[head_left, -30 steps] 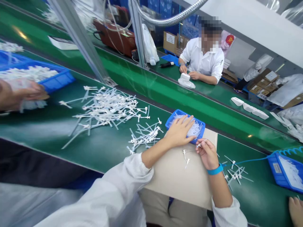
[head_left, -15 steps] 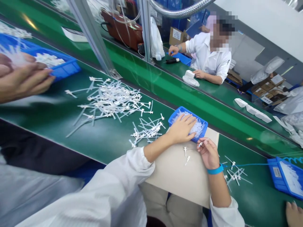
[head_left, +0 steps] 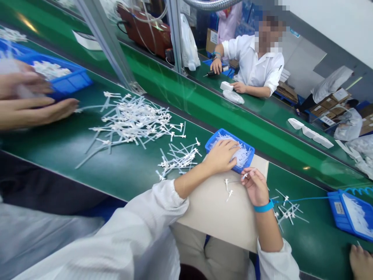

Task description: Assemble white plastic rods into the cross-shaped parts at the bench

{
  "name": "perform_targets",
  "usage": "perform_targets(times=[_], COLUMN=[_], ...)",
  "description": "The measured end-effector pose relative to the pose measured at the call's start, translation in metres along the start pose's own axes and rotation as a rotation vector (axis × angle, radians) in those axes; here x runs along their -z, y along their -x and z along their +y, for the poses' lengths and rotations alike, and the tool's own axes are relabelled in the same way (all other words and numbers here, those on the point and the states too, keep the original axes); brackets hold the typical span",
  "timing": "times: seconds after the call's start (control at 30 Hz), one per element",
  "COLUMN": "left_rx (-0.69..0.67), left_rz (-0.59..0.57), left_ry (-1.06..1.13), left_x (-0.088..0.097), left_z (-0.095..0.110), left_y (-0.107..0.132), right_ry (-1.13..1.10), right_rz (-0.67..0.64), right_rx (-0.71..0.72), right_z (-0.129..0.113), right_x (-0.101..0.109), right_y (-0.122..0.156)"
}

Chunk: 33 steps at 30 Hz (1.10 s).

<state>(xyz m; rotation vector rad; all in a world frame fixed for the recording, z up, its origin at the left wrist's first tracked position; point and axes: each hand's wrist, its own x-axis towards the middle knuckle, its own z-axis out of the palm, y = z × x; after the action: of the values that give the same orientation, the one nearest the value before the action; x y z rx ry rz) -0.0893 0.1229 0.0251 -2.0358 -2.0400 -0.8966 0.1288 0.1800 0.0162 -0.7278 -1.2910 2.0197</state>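
Left hand [head_left: 220,157]: open and palm down, fingers slightly spread, resting on a bundle of thin white tubes [head_left: 241,156] in a small blue tray [head_left: 224,134]. Right hand [head_left: 255,187]: curled, its thumb and forefinger [head_left: 250,174] closed in a pinch on a small white fitting [head_left: 244,176] with a thin tube attached, just below the tray's near corner. This fingertip pinch appears well suited to so small a part, while the flat left hand steadies the bundle.

Below the right fingertips, two loose fittings [head_left: 227,190] lie on a beige board [head_left: 215,216], which lies between the forearms. The tray's near corner overlaps the board's far edge and is the closest obstacle to the right fingers.

Left of the left hand, two heaps of white fittings [head_left: 134,120] lie on a green belt [head_left: 96,171]. Right of the right wrist are a smaller heap [head_left: 288,212], a blue cord [head_left: 303,199] and a second blue tray [head_left: 338,214]. A co-worker's hands [head_left: 29,111] work at the far left, and another hand [head_left: 361,262] shows at the lower right corner.
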Motion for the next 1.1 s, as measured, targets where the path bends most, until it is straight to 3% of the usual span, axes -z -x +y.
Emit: perform_targets(times=[0.43, 0.73, 0.97, 1.1], left_rx=[0.023, 0.047, -0.031, -0.133], left_rz=[0.247, 0.395, 0.442, 0.508], left_ry=[0.192, 0.285, 0.259, 0.359], left_x=[-0.012, -0.007, 0.003, 0.004], left_z=[-0.010, -0.009, -0.006, 0.000], left_y=[0.004, 0.004, 0.004, 0.006], right_ry=[0.009, -0.011, -0.059, -0.110], right_rz=[-0.012, 0.029, 0.119, 0.148], right_rx=[0.014, 0.015, 0.052, 0.105], right_z=[0.002, 0.002, 0.003, 0.001], right_x=[0.002, 0.003, 0.006, 0.001], right_y=[-0.001, -0.003, -0.006, -0.006])
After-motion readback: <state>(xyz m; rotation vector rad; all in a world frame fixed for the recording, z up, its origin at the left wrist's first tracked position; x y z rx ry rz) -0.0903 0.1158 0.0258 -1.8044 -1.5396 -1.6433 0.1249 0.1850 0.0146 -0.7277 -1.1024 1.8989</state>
